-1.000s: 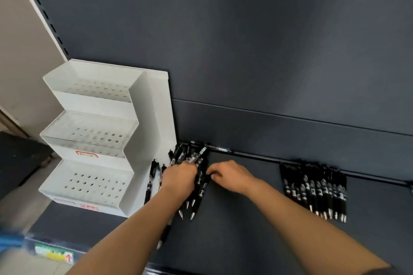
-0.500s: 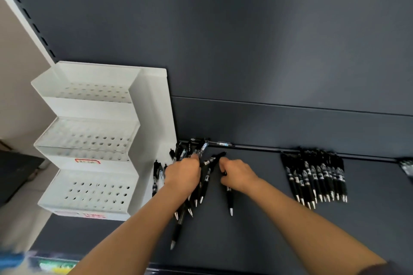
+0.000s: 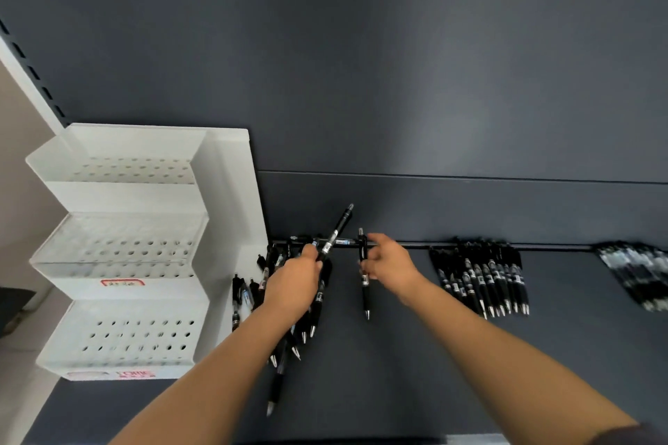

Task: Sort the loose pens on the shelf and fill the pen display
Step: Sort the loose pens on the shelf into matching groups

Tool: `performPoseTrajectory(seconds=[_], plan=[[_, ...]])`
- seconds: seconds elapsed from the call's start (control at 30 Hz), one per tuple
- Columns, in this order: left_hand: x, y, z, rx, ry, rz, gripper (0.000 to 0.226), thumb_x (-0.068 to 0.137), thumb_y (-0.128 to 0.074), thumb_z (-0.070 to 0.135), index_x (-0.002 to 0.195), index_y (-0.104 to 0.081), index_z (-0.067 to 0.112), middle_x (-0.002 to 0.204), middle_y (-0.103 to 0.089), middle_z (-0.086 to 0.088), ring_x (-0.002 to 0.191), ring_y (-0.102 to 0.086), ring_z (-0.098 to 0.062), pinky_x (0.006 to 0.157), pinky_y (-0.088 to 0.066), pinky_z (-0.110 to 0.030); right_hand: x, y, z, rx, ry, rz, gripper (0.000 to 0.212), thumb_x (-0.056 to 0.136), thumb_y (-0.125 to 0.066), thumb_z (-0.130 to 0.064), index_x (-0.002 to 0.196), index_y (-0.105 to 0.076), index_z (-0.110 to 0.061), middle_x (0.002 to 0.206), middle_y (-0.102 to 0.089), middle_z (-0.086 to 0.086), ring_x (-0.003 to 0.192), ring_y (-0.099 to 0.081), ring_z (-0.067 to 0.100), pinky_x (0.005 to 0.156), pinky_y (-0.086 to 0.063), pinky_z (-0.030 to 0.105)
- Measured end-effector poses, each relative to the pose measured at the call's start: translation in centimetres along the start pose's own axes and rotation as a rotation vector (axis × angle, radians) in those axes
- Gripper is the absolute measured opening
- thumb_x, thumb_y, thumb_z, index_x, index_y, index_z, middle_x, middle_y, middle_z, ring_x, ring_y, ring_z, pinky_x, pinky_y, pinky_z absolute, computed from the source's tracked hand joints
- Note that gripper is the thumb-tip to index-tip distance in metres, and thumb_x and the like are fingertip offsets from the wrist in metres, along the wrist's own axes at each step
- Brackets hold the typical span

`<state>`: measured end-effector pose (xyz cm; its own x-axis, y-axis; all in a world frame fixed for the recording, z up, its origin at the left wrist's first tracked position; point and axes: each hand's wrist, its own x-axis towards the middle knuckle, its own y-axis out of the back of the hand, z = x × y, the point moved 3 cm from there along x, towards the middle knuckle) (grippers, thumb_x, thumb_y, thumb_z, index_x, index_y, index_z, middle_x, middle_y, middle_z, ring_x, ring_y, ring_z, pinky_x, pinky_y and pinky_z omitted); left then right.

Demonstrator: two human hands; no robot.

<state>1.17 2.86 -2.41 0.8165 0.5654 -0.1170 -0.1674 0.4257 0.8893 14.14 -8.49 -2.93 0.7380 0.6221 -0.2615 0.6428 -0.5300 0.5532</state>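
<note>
Back panel (image 3: 361,65), dark grey, fills the top of view; R side cut by frame. Shelf (image 3: 415,372) below it, same grey, its front edge mostly out of view behind the forearms. Slotted upright (image 3: 32,72) at far L, pale wall beside it. Far R on the shelf sits a blurred dark bundle (image 3: 636,275), cut by the frame; can't tell what it is.

Display (image 3: 123,197): white, 3 stepped tiers w/ holes, stands at the shelf's L end against the panel. Red-edged label (image 3: 123,282) on mid tier front, text unreadable.

Row (image 3: 484,278) of black pens lies side by side, tips toward viewer, R of both hands & apart from them. Pile (image 3: 247,294) of loose pens lies just beside the display's R wall, partly hidden under L hand & forearm; count unclear. Stray (image 3: 276,383) lies nearer the front, by the L forearm.

L hand (image 3: 292,285) is over the pile, fingers curled round a pen (image 3: 338,228) tilted up & R, its top end above the rear rail (image 3: 415,246). R hand (image 3: 388,264), near L's R side, pinches a 2nd pen (image 3: 365,285) by its upper part, tip toward viewer; can't tell if it touches the shelf.
</note>
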Motion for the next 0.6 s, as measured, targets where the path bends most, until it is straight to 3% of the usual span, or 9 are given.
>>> performPoseTrajectory(seconds=[0.1,0.27,0.37,0.47,0.6], plan=[[0.6,-0.8,1.3,-0.051,-0.036,-0.044,0.022,0.100,-0.034,0.028,0.108,-0.042,0.010,0.101,-0.067,-0.012,0.095,-0.062,-0.034,0.080,-0.050,-0.043,-0.9,1.5,0.1,0.128,-0.024,0.022,0.025,0.085,-0.056,0.007,0.103,-0.058,-0.010,0.079,-0.058,0.011,0.081,-0.058,0.024,0.087,-0.053,0.050],[1.2,-2.6,5.7,-0.011,-0.135,-0.083,0.022,0.099,-0.038,0.026,0.111,-0.049,0.010,0.113,-0.054,-0.011,0.105,-0.054,-0.032,0.085,-0.047,-0.041,-2.6,4.8,1.9,0.105,-0.072,0.088,0.018,0.091,-0.050,0.000,0.103,-0.053,-0.013,0.082,-0.055,0.007,0.078,-0.059,0.021,0.072,-0.058,0.041],[1.2,-4.1,8.4,-0.029,-0.183,-0.133,0.020,0.099,-0.040,0.022,0.108,-0.052,0.009,0.113,-0.050,-0.008,0.105,-0.051,-0.027,0.084,-0.043,-0.035,-3.4,7.3,3.9,-0.012,-0.093,0.163,0.018,0.091,-0.051,-0.002,0.105,-0.059,-0.008,0.071,-0.053,0.005,0.070,-0.057,0.019,0.067,-0.059,0.041],[1.6,-5.6,10.7,-0.084,-0.189,-0.188,0.014,0.098,-0.044,0.021,0.098,-0.052,0.009,0.107,-0.053,-0.008,0.099,-0.053,-0.027,0.081,-0.043,-0.034,-4.0,10.2,5.8,-0.113,-0.111,0.247,0.028,0.089,-0.053,-0.006,0.116,-0.060,-0.006,0.063,-0.055,0.004,0.074,-0.060,0.022,0.072,-0.058,0.044],[2.2,-7.2,14.6,-0.159,-0.169,-0.229,0.018,0.095,-0.050,0.021,0.079,-0.046,0.012,0.080,-0.057,-0.007,0.075,-0.056,-0.024,0.072,-0.049,-0.034,-4.3,14.5,9.1,-0.147,-0.223,0.322,0.027,0.087,-0.055,-0.011,0.112,-0.059,-0.002,0.079,-0.063,0.014,0.083,-0.065,0.033,0.075,-0.056,0.050]])
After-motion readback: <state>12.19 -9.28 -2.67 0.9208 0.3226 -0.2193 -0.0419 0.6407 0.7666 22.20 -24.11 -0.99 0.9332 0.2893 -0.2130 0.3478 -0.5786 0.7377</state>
